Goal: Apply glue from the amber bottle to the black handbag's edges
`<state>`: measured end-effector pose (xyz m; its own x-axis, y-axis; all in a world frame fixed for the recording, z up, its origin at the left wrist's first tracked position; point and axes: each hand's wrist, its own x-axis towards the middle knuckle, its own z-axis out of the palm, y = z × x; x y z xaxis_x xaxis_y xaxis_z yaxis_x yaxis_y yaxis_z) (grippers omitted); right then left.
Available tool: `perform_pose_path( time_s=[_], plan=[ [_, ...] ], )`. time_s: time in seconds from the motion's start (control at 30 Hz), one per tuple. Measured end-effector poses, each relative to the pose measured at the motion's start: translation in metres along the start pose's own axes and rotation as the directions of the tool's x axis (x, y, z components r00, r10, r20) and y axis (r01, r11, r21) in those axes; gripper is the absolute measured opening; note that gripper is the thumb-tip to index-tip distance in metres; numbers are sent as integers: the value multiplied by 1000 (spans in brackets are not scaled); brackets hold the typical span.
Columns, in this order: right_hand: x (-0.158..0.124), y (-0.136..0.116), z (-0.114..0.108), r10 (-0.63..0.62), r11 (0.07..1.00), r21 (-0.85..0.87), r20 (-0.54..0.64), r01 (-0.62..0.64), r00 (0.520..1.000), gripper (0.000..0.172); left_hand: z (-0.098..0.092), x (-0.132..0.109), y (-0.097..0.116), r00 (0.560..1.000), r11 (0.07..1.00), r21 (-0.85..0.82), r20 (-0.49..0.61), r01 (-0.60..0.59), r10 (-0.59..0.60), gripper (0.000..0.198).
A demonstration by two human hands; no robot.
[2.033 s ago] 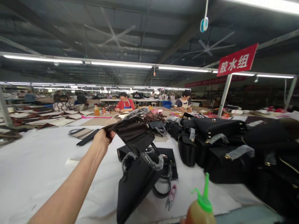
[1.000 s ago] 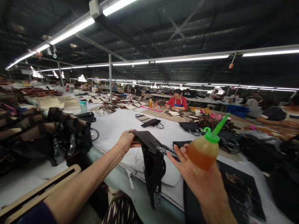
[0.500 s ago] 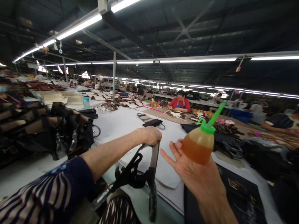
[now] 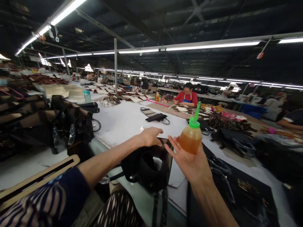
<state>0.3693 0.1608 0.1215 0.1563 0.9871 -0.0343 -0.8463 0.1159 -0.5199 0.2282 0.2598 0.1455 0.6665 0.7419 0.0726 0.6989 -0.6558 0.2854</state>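
My left hand (image 4: 149, 137) is at the upper edge of a black bag (image 4: 144, 171), its thumb and fingers around the rim. The bag hangs tilted between my lap and the table edge, its straps dangling below. Lying in my upturned right hand (image 4: 193, 168) is a squeeze bottle (image 4: 190, 140) with amber liquid and a green spout. That hand's fingers stretch toward the bag's rim, and the thumb is mostly hidden by the bottle.
White sheets (image 4: 118, 123) cover the table, with a small striped bag piece (image 4: 153, 115) on them. Black bags (image 4: 30, 126) are piled at left beside a teal-lidded cup (image 4: 87, 96). Flat black pieces (image 4: 236, 189) lie at right. A co-worker in red (image 4: 187, 94) sits across.
The black bag has turned, bringing its dark body up toward my hands. My left hand's fingers have loosened. The bottle and right hand have shifted left, and the view has tilted down slightly.
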Motion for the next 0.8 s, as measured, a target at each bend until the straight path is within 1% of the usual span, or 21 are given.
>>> perform_pose_path(
  time_s=[0.03, 0.07, 0.1, 0.13, 0.17, 0.2, 0.23, 0.27, 0.33, 0.37, 0.4, 0.43, 0.47, 0.5, 0.53, 0.57, 0.6, 0.63, 0.7, 0.77, 0.8],
  plan=[
    [3, 1, 0, -3, 1000, 2, 3, 3, 1000, 43, 0, -10, 5, 991, 996, 74, -127, 43, -33, 35],
    [6, 2, -1, -6, 1000, 5, 11, 6, 1000, 43, 1, -21, 10, 974, 989, 137, -226, 55, -23, 25],
    [9, 3, 0, -11, 1000, 7, 22, 11, 1000, 42, 4, -31, 15, 961, 984, 177, -275, 36, 15, 19],
    [11, 4, 0, -15, 1000, 3, 34, 15, 999, 41, 9, -41, 20, 962, 978, 206, -263, -21, 75, 19],
    [13, 6, 1, -17, 1000, -7, 44, 17, 999, 40, 15, -50, 23, 968, 971, 229, -223, -63, 115, 19],
    [14, 7, 2, -17, 1000, -20, 48, 18, 999, 40, 21, -58, 25, 979, 965, 248, -158, -90, 132, 19],
    [16, 7, 3, -16, 999, -35, 47, 18, 999, 40, 28, -67, 25, 990, 960, 264, -78, -90, 114, 21],
    [17, 8, 4, -19, 999, -49, 41, 21, 999, 40, 34, -76, 23, 998, 959, 276, 5, -61, 62, 24],
    [18, 9, 6, -30, 997, -73, 25, 32, 999, 40, 41, -98, 17, 986, 965, 264, 159, 1, -45, 33],
    [18, 9, 7, -37, 996, -85, 18, 38, 999, 40, 42, -110, 13, 974, 972, 233, 211, 33, -84, 37],
    [18, 10, 8, -43, 994, -102, 15, 44, 999, 40, 40, -123, 9, 967, 979, 192, 231, 63, -107, 37],
    [19, 10, 8, -53, 990, -127, 16, 55, 998, 42, 37, -137, 5, 962, 980, 158, 227, 121, -155, 36],
    [20, 11, 9, -66, 986, -155, 18, 68, 998, 43, 32, -150, 1, 942, 960, 155, 207, 233, -262, 35],
    [20, 11, 9, -84, 980, -179, 20, 86, 996, 44, 28, -161, -3, 910, 922, 168, 176, 349, -376, 35],
    [21, 12, 9, -101, 976, -193, 17, 103, 995, 45, 24, -171, -6, 862, 870, 187, 149, 457, -485, 36],
    [22, 13, 9, -110, 975, -196, 7, 109, 994, 45, 21, -179, -10, 814, 818, 204, 131, 537, -567, 37],
    [23, 14, 9, -108, 977, -187, -10, 104, 994, 45, 20, -184, -14, 787, 791, 203, 122, 577, -605, 37],
    [23, 16, 10, -97, 981, -172, -28, 91, 995, 46, 20, -188, -18, 776, 782, 184, 119, 595, -619, 36],
    [23, 19, 13, -80, 986, -151, -49, 72, 996, 47, 26, -188, -28, 777, 782, 118, 97, 611, -622, 34],
    [21, 23, 15, -78, 985, -160, -41, 71, 996, 47, 35, -182, -37, 759, 758, 59, 6, 649, -651, 35],
    [19, 24, 17, -80, 983, -170, -31, 73, 996, 48, 39, -177, -41, 733, 732, 38, -53, 680, -679, 37]
  ],
)
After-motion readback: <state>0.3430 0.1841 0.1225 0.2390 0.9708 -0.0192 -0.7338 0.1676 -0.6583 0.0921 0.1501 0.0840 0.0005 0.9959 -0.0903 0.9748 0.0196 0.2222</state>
